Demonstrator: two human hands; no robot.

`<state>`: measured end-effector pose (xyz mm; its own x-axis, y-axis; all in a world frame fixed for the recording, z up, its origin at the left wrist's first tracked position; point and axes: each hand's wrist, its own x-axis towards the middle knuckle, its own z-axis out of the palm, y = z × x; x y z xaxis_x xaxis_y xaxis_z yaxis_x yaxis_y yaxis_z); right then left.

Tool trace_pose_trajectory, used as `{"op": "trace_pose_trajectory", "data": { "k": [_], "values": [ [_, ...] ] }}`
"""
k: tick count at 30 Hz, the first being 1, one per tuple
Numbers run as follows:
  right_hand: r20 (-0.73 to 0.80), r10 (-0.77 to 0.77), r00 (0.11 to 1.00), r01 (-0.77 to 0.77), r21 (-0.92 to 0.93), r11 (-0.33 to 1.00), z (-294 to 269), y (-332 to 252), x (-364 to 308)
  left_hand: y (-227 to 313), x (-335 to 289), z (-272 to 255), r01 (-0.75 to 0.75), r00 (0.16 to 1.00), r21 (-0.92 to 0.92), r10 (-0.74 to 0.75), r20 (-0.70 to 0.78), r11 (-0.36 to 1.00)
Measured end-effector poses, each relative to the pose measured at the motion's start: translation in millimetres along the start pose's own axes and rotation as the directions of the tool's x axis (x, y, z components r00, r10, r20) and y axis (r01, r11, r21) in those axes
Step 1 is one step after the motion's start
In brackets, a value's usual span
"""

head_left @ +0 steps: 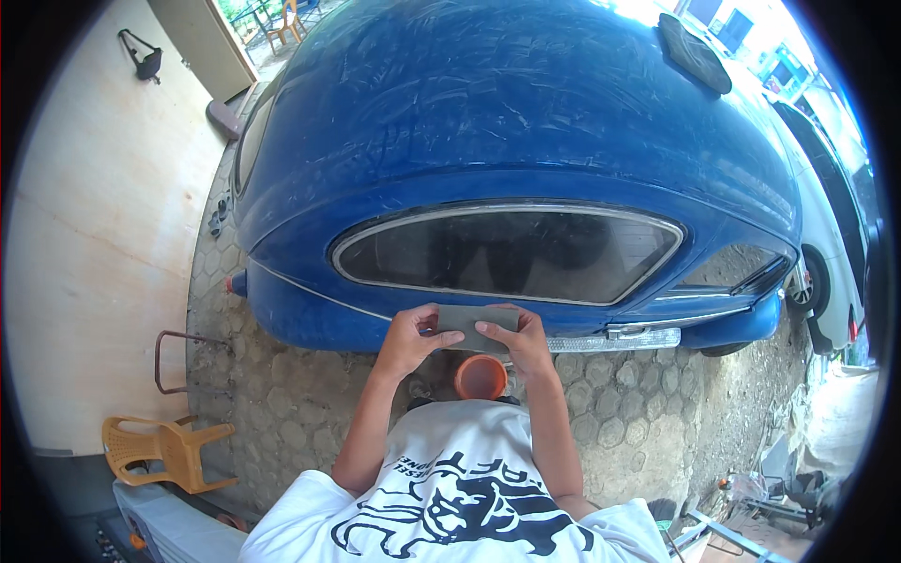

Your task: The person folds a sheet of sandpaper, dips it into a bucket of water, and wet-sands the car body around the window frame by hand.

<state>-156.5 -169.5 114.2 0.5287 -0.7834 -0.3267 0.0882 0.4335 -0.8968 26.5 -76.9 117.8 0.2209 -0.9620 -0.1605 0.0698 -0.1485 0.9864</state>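
A grey rectangular sheet (pixel 466 319), which looks like sandpaper, is stretched between my two hands in front of the car's side. My left hand (pixel 413 340) grips its left end, thumb on the near face and fingers behind. At the other end my right hand (pixel 522 340) pinches it the same way, the thumb lying across the face. Just beyond the sheet is the blue car (pixel 450 113), its rounded roof streaked with pale smears. Its long side window (pixel 507 253) has a light trim. Below my hands an orange bucket (pixel 481 377) stands on the paving.
A dark flat pad (pixel 694 54) lies on the roof's far right. Hexagonal paving (pixel 300 413) surrounds the car. To the left are a yellow plastic chair (pixel 169 452), a metal frame (pixel 174 364) and a pale wall (pixel 103 235). Another car (pixel 826 216) stands at the right.
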Motion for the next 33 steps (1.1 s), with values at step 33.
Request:
{"op": "trace_pose_trajectory", "data": {
  "k": [33],
  "values": [
    [-0.268,-0.946,0.181,0.234,-0.923,0.306,-163,-122,57,118,182,134,-0.355,0.152,0.934,0.988,0.031,0.025]
  ]
}}
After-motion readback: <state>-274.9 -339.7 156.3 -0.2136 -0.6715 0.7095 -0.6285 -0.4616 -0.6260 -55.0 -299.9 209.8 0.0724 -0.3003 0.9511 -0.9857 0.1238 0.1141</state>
